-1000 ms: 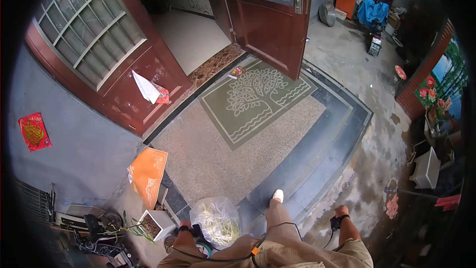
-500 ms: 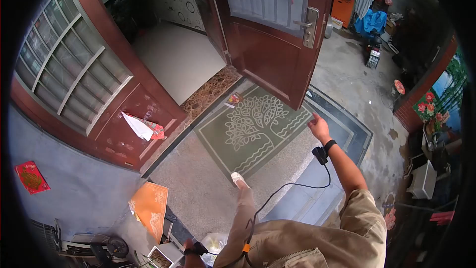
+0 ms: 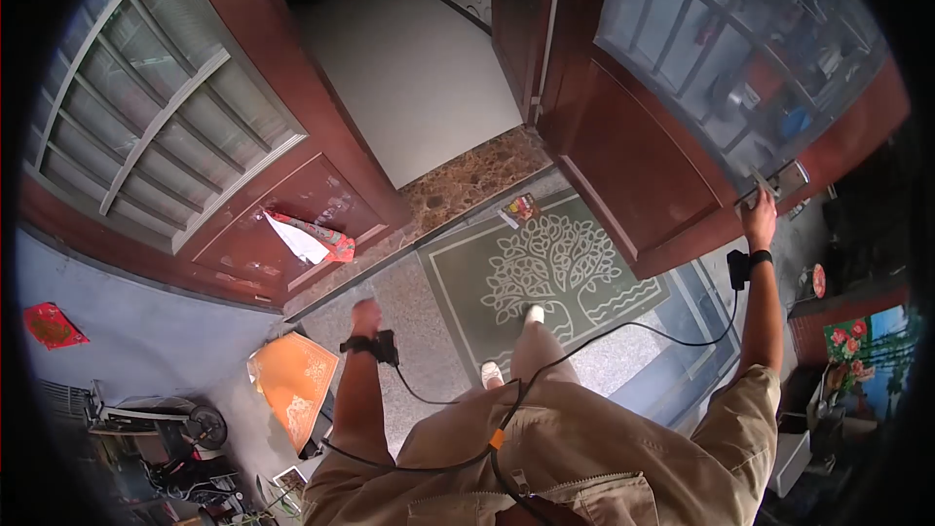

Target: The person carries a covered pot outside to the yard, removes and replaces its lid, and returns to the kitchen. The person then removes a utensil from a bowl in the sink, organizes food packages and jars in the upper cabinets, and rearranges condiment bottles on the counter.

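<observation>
My right hand (image 3: 759, 222) is stretched out to the right, its fingers closed round the metal door handle (image 3: 763, 187). That handle sits on the open red-brown door (image 3: 633, 151), which has a barred glass pane (image 3: 701, 29) above a solid panel. My left hand (image 3: 366, 317) hangs in the air left of the patterned green mat (image 3: 458, 278), apart from everything near it. Its fingers are blurred and partly hidden, so their pose is unclear. Each wrist wears a black strap with a small cabled box.
On the left stands another red-brown door (image 3: 336, 185), with a white and red cloth or paper (image 3: 307, 239) hanging from it. A stone threshold (image 3: 467, 180) leads to a pale indoor floor (image 3: 419, 78). A small colourful packet (image 3: 521, 207) lies by the mat; an orange patterned sheet (image 3: 292, 385) is lower left.
I have stepped forward onto the mat. My right hand has reached the handle, and the right door shows at a wider angle. My left hand has risen from the bottom edge.
</observation>
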`<state>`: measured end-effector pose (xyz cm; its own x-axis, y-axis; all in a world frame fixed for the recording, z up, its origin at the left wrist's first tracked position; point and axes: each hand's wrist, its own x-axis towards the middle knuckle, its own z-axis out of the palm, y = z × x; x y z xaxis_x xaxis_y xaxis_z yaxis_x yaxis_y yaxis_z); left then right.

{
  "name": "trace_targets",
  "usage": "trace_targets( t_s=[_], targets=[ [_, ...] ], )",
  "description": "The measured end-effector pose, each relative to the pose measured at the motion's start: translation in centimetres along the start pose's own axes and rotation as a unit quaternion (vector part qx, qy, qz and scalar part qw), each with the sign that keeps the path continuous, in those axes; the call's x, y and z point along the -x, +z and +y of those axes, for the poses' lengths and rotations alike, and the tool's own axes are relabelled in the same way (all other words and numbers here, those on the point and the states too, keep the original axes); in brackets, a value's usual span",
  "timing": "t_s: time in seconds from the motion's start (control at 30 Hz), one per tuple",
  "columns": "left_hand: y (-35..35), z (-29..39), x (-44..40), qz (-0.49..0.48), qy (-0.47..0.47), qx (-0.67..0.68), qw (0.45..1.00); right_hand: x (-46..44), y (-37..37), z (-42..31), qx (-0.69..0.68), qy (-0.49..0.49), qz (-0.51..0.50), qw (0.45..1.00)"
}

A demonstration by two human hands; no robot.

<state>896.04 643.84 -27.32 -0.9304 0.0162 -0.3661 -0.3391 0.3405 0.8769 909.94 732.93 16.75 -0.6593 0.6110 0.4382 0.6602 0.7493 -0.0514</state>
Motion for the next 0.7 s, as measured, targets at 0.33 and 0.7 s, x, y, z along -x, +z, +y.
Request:
trace_targets(
  t_s=[0.33, 0.7],
  targets=[
    [14.7, 40.0, -26.1, -0.018, -0.108, 0.291, 0.951, -8.8, 10.6, 0.0, 0.337, 0.120, 0.056, 0.932],
    [15.1, 53.2, -53.2, 0.110, -0.144, 0.268, 0.946, -10.8, 10.1, -5.5, 0.487, 0.110, 0.148, 0.854]
  ],
)
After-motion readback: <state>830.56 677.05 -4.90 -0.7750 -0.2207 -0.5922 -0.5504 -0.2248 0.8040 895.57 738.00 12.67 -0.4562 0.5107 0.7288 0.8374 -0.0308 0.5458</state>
